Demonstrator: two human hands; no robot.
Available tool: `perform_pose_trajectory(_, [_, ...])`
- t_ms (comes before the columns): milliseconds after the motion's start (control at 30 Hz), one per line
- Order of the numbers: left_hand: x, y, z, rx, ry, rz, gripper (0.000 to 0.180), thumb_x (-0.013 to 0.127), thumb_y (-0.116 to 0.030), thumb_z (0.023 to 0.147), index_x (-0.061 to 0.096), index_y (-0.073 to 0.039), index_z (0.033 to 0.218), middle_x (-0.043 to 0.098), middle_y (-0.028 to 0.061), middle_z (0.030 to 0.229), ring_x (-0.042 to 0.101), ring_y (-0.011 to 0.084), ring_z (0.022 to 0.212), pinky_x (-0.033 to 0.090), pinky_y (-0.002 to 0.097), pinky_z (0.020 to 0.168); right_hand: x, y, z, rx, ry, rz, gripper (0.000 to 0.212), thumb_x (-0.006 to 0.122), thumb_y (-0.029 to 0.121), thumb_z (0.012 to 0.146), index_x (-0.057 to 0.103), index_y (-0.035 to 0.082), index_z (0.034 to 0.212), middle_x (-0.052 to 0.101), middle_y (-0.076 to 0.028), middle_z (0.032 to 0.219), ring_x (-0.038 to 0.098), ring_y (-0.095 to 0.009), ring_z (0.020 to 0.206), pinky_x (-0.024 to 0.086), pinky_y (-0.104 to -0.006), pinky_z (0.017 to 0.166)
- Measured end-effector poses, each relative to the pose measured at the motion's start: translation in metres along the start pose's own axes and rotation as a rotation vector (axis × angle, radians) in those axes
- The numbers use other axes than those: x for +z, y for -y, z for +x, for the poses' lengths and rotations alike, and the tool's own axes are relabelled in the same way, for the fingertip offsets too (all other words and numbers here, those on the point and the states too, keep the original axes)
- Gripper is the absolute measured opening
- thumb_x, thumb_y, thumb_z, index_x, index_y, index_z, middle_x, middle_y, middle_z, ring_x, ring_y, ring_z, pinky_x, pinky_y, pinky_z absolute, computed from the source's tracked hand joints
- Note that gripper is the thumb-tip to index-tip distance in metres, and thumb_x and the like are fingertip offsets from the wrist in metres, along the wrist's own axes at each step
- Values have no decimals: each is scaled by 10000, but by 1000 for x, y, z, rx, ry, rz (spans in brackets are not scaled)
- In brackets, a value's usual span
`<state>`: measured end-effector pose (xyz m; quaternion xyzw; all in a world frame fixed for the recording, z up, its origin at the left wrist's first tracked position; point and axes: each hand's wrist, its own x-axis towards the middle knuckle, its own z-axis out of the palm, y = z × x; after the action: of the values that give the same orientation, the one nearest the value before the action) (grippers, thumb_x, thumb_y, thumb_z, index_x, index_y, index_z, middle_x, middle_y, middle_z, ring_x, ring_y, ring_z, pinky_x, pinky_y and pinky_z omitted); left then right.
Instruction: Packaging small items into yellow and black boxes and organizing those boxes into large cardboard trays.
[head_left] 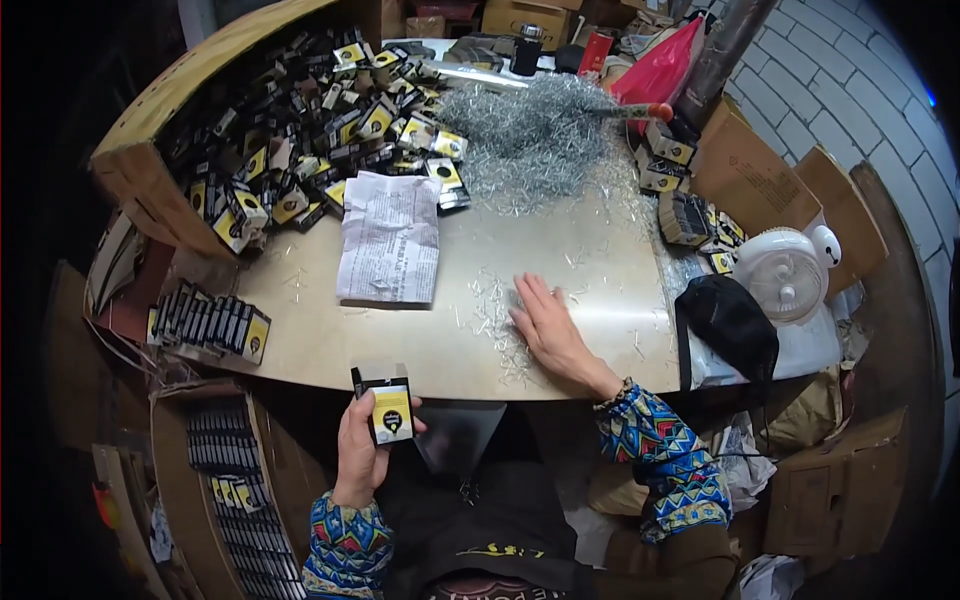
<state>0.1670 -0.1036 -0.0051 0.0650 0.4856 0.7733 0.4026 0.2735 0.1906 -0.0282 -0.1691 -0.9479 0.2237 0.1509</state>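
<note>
Below the table's front edge, my left hand (362, 455) grips a small black-and-yellow carton (391, 412). The carton stands upright with its top flap raised; its inside is hidden from view. My right hand (552, 328) lies flat on the metal-topped table (610, 250), fingers stretched out and held near one another, with nothing gripped. Just left of those fingers is a loose scatter of thin silver nail-like pins (488, 312). Farther back rises a large heap of the same pins (530, 140). A grey chute-like piece (460, 440) hangs under the edge, between my hands.
Many similar cartons (375, 120) are heaped behind a wooden board (165, 180). A creased printed sheet (390, 240) lies mid-table. Upright cartons (210, 320) stand at left, above a cardboard box (275, 440) of packed rows. At right are a black cloth item (730, 325) and white fan (782, 275).
</note>
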Motion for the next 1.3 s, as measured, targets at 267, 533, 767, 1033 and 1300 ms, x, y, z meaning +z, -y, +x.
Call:
perform_pose_trajectory(267, [-63, 55, -58, -171, -210, 31, 283, 472, -285, 1022, 520, -63, 1191, 636, 56, 990, 671, 167, 767, 593, 342, 673, 4, 27, -2, -16, -52, 475, 397, 522, 159, 991, 493, -8, 1350, 502, -242, 1386, 465, -377, 1313, 333, -411, 1125])
perform_pose_trajectory(533, [-65, 135, -64, -349, -150, 489, 256, 525, -186, 964, 582, -16, 1147, 624, 38, 1022, 580, 124, 967, 454, 252, 839, 55, 90, -30, -224, -90, -76, 427, 548, 172, 963, 480, -88, 1294, 441, -276, 1403, 386, -428, 1349, 326, -516, 1109])
perform_pose_trajectory(767, [-46, 147, -64, -458, -159, 133, 129, 598, -81, 896, 593, -48, 1021, 605, 0, 915, 537, 71, 832, 433, 219, 726, 40, 142, -83, -174, -7, 3, 407, 565, 62, 932, 477, -100, 1295, 459, -284, 1385, 418, -438, 1323, 366, -485, 1088])
perform_pose_trajectory(1033, [-49, 151, -71, -321, -28, 109, 407, 593, -21, 850, 510, -42, 1248, 610, 43, 1130, 595, 127, 978, 486, 257, 839, 21, 123, -102, -74, -10, 381, 376, 529, -141, 746, 653, 36, 1053, 639, -119, 1022, 614, -309, 926, 501, -360, 791])
perform_pose_trajectory(1300, [-45, 162, -83, 149, -38, 1103, 757, 762, -121, 722, 342, -6, 1340, 533, 234, 1166, 580, 419, 1037, 488, 462, 872, 75, 130, -151, -301, 623, 63, 414, 619, 15, 709, 581, 8, 1121, 577, -145, 1105, 552, -319, 1000, 465, -405, 787])
